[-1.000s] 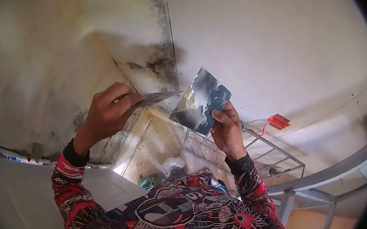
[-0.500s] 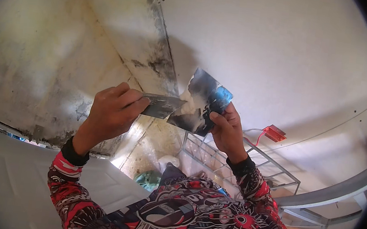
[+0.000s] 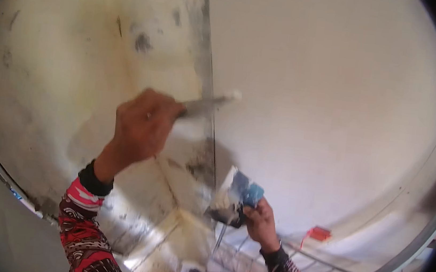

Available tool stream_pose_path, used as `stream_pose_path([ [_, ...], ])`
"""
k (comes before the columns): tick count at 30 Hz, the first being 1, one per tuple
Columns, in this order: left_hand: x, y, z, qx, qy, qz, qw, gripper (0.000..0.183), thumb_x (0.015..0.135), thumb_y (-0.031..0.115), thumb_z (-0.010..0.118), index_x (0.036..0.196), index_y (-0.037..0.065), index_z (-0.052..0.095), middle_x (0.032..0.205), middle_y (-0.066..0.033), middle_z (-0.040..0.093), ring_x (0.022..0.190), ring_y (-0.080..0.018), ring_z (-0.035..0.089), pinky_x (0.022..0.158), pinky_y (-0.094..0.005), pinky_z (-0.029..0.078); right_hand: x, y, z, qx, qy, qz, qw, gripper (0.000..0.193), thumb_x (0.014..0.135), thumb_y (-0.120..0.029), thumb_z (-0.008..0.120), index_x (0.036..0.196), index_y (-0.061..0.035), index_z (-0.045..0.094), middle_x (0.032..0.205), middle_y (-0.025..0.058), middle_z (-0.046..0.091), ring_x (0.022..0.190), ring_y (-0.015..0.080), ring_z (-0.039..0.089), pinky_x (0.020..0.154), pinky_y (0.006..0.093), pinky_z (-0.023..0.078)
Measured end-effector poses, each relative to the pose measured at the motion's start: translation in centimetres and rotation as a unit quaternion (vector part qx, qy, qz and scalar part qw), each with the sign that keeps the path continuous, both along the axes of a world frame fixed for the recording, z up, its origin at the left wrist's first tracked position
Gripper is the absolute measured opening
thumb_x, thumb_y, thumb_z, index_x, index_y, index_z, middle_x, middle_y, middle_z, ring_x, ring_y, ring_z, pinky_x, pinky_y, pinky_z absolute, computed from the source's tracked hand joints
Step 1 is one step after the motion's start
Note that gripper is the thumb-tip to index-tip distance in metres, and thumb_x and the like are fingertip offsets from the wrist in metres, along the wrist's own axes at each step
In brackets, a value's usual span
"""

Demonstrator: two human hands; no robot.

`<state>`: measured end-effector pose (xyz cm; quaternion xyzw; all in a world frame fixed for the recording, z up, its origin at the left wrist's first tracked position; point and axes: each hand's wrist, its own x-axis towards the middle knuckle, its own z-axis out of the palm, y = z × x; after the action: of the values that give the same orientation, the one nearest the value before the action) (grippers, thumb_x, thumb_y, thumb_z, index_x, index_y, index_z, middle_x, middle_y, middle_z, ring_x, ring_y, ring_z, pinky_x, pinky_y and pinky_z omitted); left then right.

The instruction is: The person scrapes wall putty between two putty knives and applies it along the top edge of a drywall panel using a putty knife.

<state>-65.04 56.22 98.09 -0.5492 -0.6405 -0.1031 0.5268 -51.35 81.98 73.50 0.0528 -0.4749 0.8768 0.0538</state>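
Fingers [image 3: 173, 110] of our left hand [image 3: 141, 124] pinched a thin grey blade [image 3: 204, 106], pale paste [image 3: 236, 95] at its tip, crossing our view of a dark seam [image 3: 213, 149]; our right hand [image 3: 263, 224] pinched a smeared plate [image 3: 238, 185] lower down. Tilting the blade, we judged, risked dropping paste.

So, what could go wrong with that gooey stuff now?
The pale dab sits at the far tip of the scraper blade in the left hand, so it might drop off. The right hand grips the smeared plate near one edge, so the plate could tip.
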Motion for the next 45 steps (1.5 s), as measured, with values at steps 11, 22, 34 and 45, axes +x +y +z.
stream_pose_path([
  [11, -15.0, -2.2, 23.0, 0.170, -0.254, -0.229, 0.924, 0.028, 0.095, 0.024, 0.066, 0.106, -0.002, 0.068, 0.084, 0.0034, 0.063, 0.075, -0.0073, 0.056, 0.071, -0.0254, 0.046, -2.4, -4.9, 0.2, -0.061, 0.041, -0.146, 0.987, 0.036, 0.092, 0.008, 0.048, 0.125, -0.0057, 0.056, 0.107, 0.0039, 0.064, 0.088, 0.0139, 0.065, 0.067, 0.0314, 0.059],
  [22, -19.5, -2.9, 31.8, 0.038, -0.285, -0.131, 0.949, 0.041, 0.096, 0.029, 0.065, 0.126, 0.001, 0.064, 0.106, 0.0008, 0.070, 0.092, -0.0061, 0.063, 0.088, -0.0240, 0.046, -3.3, -6.0, -0.8, -0.087, 0.056, -0.206, 0.973, 0.038, 0.091, 0.008, 0.047, 0.126, -0.0043, 0.055, 0.109, 0.0061, 0.065, 0.094, 0.0170, 0.068, 0.079, 0.0358, 0.062],
  [34, -13.3, -2.3, 30.7, 0.083, -0.167, -0.066, 0.980, 0.025, 0.088, 0.019, 0.063, 0.102, 0.000, 0.070, 0.079, -0.0014, 0.066, 0.067, -0.0111, 0.059, 0.062, -0.0279, 0.050, -3.9, -5.3, -4.6, -0.085, 0.052, -0.207, 0.973, 0.038, 0.091, 0.009, 0.046, 0.127, -0.0033, 0.055, 0.109, 0.0065, 0.066, 0.089, 0.0152, 0.068, 0.071, 0.0310, 0.061],
  [45, -19.4, -2.8, 24.3, 0.161, -0.259, -0.200, 0.931, 0.027, 0.094, 0.022, 0.062, 0.111, 0.001, 0.068, 0.094, -0.0021, 0.069, 0.083, -0.0122, 0.064, 0.078, -0.0285, 0.048, -3.6, -5.1, -4.2, -0.054, 0.034, -0.194, 0.979, 0.041, 0.091, 0.007, 0.046, 0.131, -0.0041, 0.052, 0.115, 0.0074, 0.064, 0.098, 0.0182, 0.066, 0.080, 0.0341, 0.058],
])
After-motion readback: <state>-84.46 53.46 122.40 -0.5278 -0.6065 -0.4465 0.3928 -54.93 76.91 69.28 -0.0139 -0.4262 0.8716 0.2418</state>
